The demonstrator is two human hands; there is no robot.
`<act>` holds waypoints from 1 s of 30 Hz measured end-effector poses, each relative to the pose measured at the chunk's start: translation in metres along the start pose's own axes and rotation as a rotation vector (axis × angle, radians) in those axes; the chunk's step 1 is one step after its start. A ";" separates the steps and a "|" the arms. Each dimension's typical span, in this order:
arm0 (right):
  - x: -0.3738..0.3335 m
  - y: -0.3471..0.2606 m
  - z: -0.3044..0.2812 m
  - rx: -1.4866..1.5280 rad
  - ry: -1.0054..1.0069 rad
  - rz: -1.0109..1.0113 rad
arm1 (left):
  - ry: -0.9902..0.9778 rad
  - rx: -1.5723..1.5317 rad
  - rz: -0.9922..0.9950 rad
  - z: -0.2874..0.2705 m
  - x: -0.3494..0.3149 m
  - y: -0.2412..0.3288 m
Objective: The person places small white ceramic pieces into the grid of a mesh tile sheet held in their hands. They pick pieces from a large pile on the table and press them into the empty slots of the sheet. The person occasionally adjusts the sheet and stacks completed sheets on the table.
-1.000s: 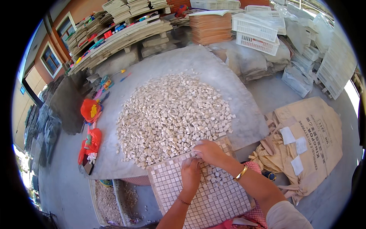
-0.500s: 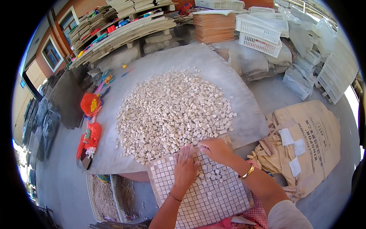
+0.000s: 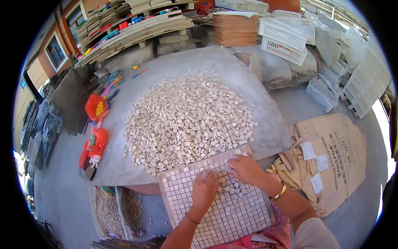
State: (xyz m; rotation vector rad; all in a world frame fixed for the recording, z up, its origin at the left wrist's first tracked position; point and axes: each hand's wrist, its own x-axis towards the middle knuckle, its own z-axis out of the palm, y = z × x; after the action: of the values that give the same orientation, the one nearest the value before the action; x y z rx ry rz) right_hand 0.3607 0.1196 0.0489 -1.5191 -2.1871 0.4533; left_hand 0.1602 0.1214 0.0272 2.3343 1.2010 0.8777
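A gridded tray (image 3: 182, 198) lies in front of me, its cells largely filled with small square stone tiles. My left hand (image 3: 204, 190) is over its middle, fingers bent down and closed, the thumb beside a few loose tiles; what they hold, if anything, is hidden. To the right, my right hand (image 3: 244, 170) is closed near the tray's far part, fingertips pinched together over the cells. Whatever is in that pinch is too small to make out. A cluster of loose stone tiles (image 3: 233, 190) lies on top of the grid between and below my hands.
A big heap of stone tiles (image 3: 188, 118) covers the grey table (image 3: 265, 120) beyond the tray. Red bags (image 3: 97, 139) and a phone (image 3: 90, 173) sit on its left edge. Below stands a white crate (image 3: 119, 207) of tiles; at right lies a beige sack (image 3: 331, 166).
My left hand has drawn back from the tray's far edge, its flat fingers now bent. My right hand has shifted right and slightly nearer. Some loose tiles now lie by my left thumb.
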 end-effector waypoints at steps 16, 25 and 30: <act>0.048 0.013 0.018 0.010 -0.106 -0.082 | 0.085 -0.084 -0.104 0.006 0.019 -0.008; 0.013 0.024 -0.011 0.294 0.113 0.047 | 0.016 -0.034 -0.049 0.016 0.023 -0.008; -0.021 0.029 -0.011 0.108 0.006 0.078 | 0.032 -0.079 -0.072 0.013 0.028 -0.015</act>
State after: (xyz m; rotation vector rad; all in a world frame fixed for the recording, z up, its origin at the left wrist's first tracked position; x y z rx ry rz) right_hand 0.3960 0.1102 0.0401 -1.5494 -2.0695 0.5812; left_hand 0.1722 0.1529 0.0192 2.2092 1.2324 0.9242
